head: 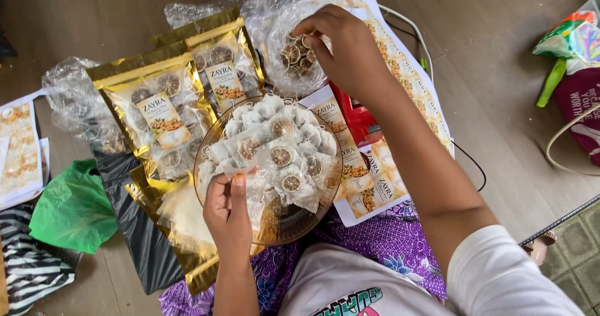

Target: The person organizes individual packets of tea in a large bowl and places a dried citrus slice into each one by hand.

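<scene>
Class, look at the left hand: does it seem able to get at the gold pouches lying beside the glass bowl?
Probably yes. The left hand is at the glass bowl's near rim, and the gold pouches lie uncovered just beyond it, though it already pinches a small sachet.

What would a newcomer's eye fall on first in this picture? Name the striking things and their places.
The round glass plate on the person's lap, heaped with small clear sachets of dried citrus slices. The left hand touches its near edge, while the right hand reaches into a clear bag beyond. Gold pouches lie left.
</scene>
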